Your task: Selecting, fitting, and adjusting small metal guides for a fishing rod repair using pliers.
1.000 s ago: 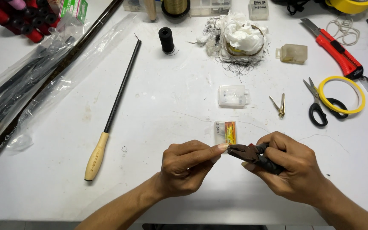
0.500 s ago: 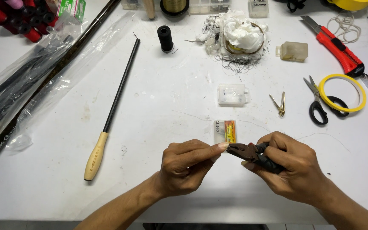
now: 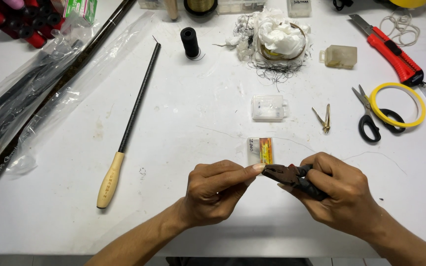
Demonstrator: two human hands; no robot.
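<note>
Both hands stay locked as before: right hand (image 3: 338,194) clenches pliers (image 3: 292,176), left hand (image 3: 215,189) pinches something tiny at their nose, packet (image 3: 261,150) at twelve o'clock.

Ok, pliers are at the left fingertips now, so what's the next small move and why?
Probably a gentle squeeze of the pliers with the right hand. Their nose meets the pinched thumb and forefinger of the left hand, which seem to present something too small to make out. Both hands hover low over the white table, just in front of the small packet.
</note>
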